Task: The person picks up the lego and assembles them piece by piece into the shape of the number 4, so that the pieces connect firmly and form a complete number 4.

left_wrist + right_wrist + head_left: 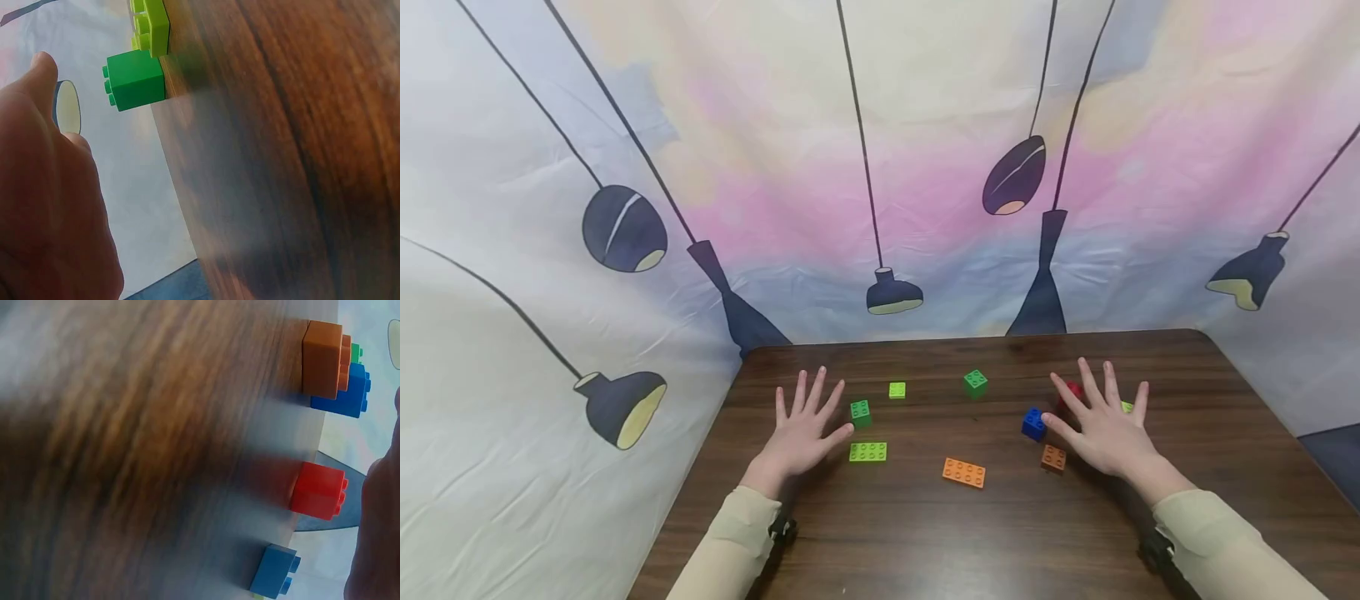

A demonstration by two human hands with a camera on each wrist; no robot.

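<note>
My left hand [802, 437] is held above the table's left side, fingers spread, holding nothing. Just right of it are a green brick [861, 413] and a long lime brick [868, 452]. On the other side my right hand [1108, 433] is also spread and holds nothing. Beside its thumb sit a blue brick [1033, 424] and a brown-orange brick [1053, 458]. A red brick [317, 491] is partly hidden by the right fingers in the head view. The right wrist view shows another blue brick [275, 571], which the hand hides from the head camera.
Between the hands lie a long orange brick [964, 472], another green brick [976, 382] and a small lime brick [897, 390]. A lime piece [1127, 407] peeks out between the right fingers. The dark wooden table [925, 550] ends at a cloth backdrop [955, 250] painted with lamps.
</note>
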